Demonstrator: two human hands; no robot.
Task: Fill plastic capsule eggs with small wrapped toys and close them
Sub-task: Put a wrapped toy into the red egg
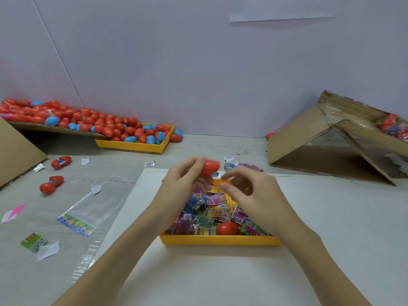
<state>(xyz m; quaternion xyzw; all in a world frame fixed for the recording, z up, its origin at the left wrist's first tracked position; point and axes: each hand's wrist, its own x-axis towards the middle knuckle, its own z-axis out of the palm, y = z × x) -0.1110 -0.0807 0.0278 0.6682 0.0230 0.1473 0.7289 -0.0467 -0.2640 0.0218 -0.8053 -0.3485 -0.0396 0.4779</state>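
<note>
My left hand (185,180) grips a red capsule egg (210,168) above the far end of a yellow tray (220,240). The tray holds several small wrapped toys (207,212) and one red egg (227,227). My right hand (245,188) hovers just right of the held egg with its fingers loosely curled; a small yellow wrapped toy (217,188) shows below its fingertips, and whether the hand holds it is unclear.
A second yellow tray (132,145) and a cardboard ramp at the back left hold several red and blue eggs (106,124). Two open red eggs (61,162) (51,184) lie at the left. Clear bags (95,204) and paper scraps lie left; a cardboard box (326,142) stands right.
</note>
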